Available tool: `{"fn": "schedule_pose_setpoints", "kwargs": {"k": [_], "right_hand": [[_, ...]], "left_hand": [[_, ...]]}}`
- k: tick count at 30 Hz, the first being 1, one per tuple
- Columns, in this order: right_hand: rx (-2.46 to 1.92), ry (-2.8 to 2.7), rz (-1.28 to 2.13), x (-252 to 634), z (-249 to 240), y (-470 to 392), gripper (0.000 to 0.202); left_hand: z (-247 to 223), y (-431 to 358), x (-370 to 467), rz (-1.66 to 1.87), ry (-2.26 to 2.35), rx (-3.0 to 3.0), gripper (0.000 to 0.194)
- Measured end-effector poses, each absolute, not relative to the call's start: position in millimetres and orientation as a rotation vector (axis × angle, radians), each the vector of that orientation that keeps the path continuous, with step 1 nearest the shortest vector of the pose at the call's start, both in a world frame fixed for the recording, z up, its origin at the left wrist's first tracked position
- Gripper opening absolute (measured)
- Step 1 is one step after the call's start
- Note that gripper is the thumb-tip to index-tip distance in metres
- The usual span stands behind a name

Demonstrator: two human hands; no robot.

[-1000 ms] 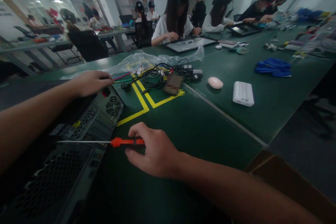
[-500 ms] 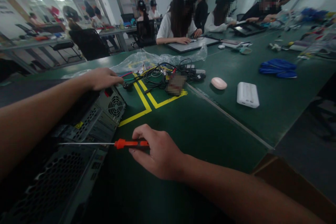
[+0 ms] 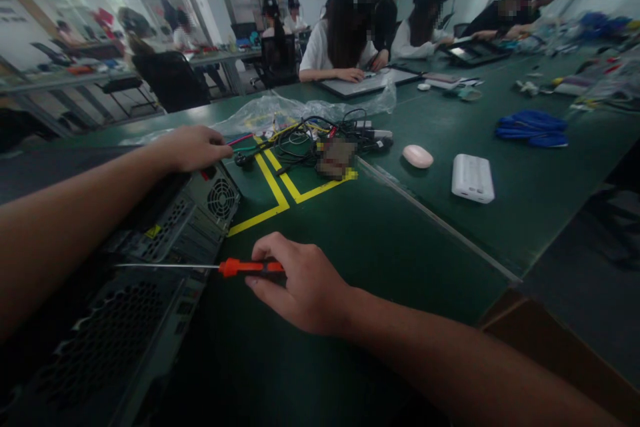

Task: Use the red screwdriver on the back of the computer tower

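Observation:
On the left of the head view, a desktop computer case [image 3: 173, 280] lies on the green table, its perforated metal panels and fan grille facing right. My left hand [image 3: 195, 148] rests over the case's far top corner, fingers bent at the edge. In my right hand [image 3: 305, 283] is a screwdriver [image 3: 231, 267] with an orange and black handle, pinched between thumb and fingers. Its long thin shaft points left across the case's panel. The tip lies by the dark part of the case, and whether it touches a screw cannot be made out.
Beyond the case lie tangled cables [image 3: 300, 140] and clear plastic film [image 3: 260, 110], near yellow tape marks [image 3: 270, 180]. To the right are a pink oval object [image 3: 418, 156], a white box-shaped device [image 3: 473, 178] and a blue bundle [image 3: 531, 128]. Co-workers sit across the table.
The view has shifted very slightly. The screwdriver and right hand appear a little higher in the picture, and both hands keep their hold.

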State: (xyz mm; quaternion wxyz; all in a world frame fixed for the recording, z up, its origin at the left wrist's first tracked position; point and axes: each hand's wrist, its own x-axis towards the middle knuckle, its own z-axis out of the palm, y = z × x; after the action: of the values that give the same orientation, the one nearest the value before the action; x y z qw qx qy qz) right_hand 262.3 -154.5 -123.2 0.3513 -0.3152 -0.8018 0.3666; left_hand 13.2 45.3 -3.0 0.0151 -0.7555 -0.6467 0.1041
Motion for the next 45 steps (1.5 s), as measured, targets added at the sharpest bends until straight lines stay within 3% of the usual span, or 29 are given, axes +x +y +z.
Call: {"fn": "schedule_pose_setpoints", "kwargs": {"k": [7,12,29,45], "right_hand": [[-0.759,-2.052,0.882,264,-125,-153,0.016],[-0.739,-2.012,0.871,263,-127,-152,0.019],[-0.754,-2.006,0.958,261,-125,-157,0.031],[-0.718,-2.068,0.922,263,-123,-153,0.014]], "left_hand": [[-2,21,30,0.445,-1.572,-2.173,0.066],[-15,22,39,0.619,-1.325,-2.471,0.064],[-16,25,41,0.720,-1.455,-2.504,0.067],[-17,27,38,0.705,-1.422,-2.500,0.064]]}}
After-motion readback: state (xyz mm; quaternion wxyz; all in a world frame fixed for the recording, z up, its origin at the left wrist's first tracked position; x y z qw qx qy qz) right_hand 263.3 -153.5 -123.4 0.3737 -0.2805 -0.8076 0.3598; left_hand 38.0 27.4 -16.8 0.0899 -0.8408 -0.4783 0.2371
